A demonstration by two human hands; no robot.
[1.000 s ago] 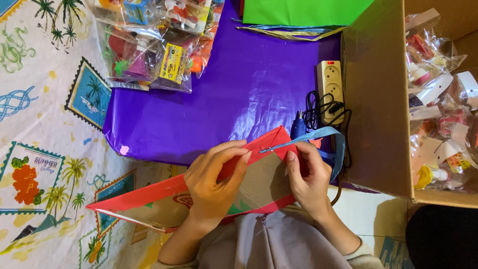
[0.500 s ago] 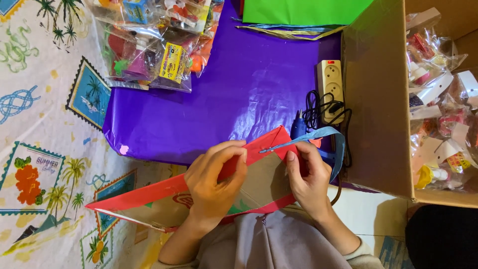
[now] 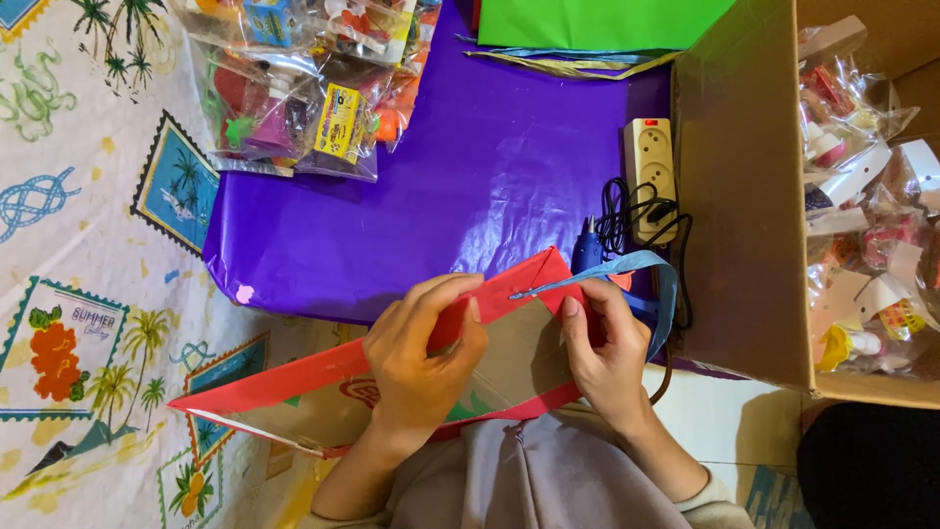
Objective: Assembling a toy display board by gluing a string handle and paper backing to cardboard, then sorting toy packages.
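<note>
At the near edge of the purple sheet [image 3: 470,186], both hands are down on a flattened red paper bag [image 3: 323,377]; the left hand [image 3: 416,377] lies curled over the bag's upper rim, fingers pressing onto the brown inner face, thumb tucked underneath; the right hand [image 3: 607,353] is closed in a pinch on the bag's corner, right where a light blue ribbon [image 3: 646,269] meets the red edge; the ribbon loops out to the right and hangs back down past the wrist. The bag itself lies slanted, its long end over the patterned mat [image 3: 88,294], its raised corner over the purple sheet, partly across the person's lap.

Just beyond the right hand's fingertips sits a blue glue gun [image 3: 587,250], its black cord [image 3: 636,211] coiled up to a white power strip [image 3: 651,176]; to the right stands an open cardboard box [image 3: 744,196] full of wrapped toys [image 3: 862,196]; more bagged toys [image 3: 304,88] are heaped at the far left, and a green sheet [image 3: 597,20] lies at the top.

The risk, as I read it: the ribbon end looks barely held, so a slackened pinch could let it slide off the rim; the glue gun's tip lies near the knuckles, so a careless shift could brush it; the loose loop could also snag the cord.
</note>
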